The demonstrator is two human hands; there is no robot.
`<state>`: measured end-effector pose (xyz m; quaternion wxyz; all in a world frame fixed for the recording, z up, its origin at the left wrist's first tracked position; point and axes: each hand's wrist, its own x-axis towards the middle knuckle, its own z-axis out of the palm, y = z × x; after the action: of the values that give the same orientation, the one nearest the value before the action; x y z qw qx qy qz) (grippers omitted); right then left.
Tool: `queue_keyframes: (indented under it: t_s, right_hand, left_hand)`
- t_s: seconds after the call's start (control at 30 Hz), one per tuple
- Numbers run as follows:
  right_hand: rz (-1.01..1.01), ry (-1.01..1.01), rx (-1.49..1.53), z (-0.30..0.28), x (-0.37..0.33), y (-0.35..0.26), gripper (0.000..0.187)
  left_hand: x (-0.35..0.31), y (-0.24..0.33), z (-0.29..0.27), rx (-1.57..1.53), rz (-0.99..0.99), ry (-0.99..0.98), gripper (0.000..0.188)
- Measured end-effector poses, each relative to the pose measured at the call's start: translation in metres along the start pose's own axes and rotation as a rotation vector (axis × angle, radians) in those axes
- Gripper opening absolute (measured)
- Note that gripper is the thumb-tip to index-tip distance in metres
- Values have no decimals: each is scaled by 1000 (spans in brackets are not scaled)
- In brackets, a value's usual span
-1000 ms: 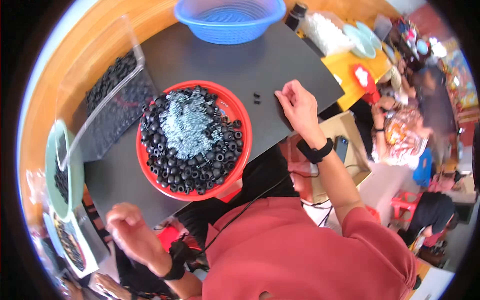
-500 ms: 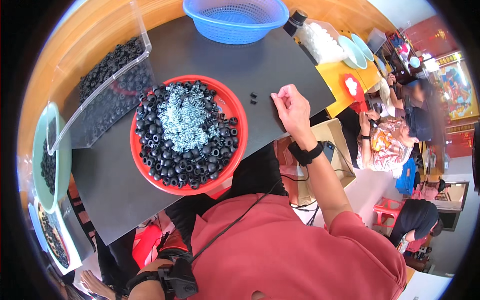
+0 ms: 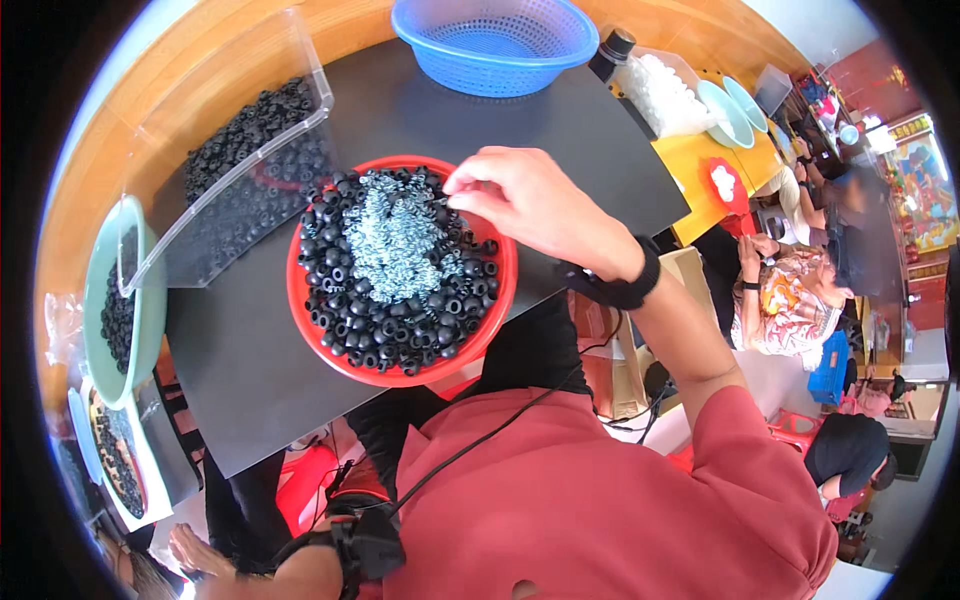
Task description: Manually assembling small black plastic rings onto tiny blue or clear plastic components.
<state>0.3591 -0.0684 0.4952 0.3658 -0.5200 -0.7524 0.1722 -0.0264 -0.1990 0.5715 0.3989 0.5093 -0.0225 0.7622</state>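
Note:
My right hand (image 3: 530, 200) reaches over the right rim of a red basin (image 3: 503, 318). Its thumb and fingers are pinched together near the top of the contents; what they hold, if anything, is too small to make out. The basin holds many round black hollow plastic pieces (image 3: 390, 335), with a heap of small pale metal springs (image 3: 393, 235) lying on top. Low at the left, my left forearm (image 3: 305, 573) wears a black wrist device. The fingers of my left hand (image 3: 235, 588) are blurred and partly cut off by the frame edge.
A clear bin (image 3: 235, 205) of black parts stands left of the basin, near a green tub (image 3: 150, 330). A blue strainer basket (image 3: 500, 70) sits at the table's far edge. Cables hang beside a cardboard box (image 3: 690, 275). Other people (image 3: 790, 300) sit at the right.
My right hand has moved left from the tabletop to the basin, still pinched. It now covers the place where small black pieces lay. The view has shifted slightly.

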Motion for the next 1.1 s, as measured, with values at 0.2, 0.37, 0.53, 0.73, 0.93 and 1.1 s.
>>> queue_keyframes:
  t_s: [0.2,0.37,0.53,0.73,0.93,1.1]
  right_hand:
    - [157,-158,-118,27,32,-5,29]
    - [128,-155,-133,36,34,-4,31]
    - [169,-105,48,31,30,-16,29]
    - [373,-318,449,13,13,-34,21]
    - [379,-339,805,14,-5,-44,19]
    - [367,-275,795,12,-29,-41,17]
  left_hand:
    - [-17,-110,29,857,-288,127,11]
    - [-39,-130,18,1335,-243,-181,20]
    - [-43,-153,25,1356,-362,-250,18]
    - [-39,-191,40,1191,-553,-220,36]
    - [-41,-202,49,1122,-507,-233,18]
    - [-41,-197,64,1092,-559,-262,11]
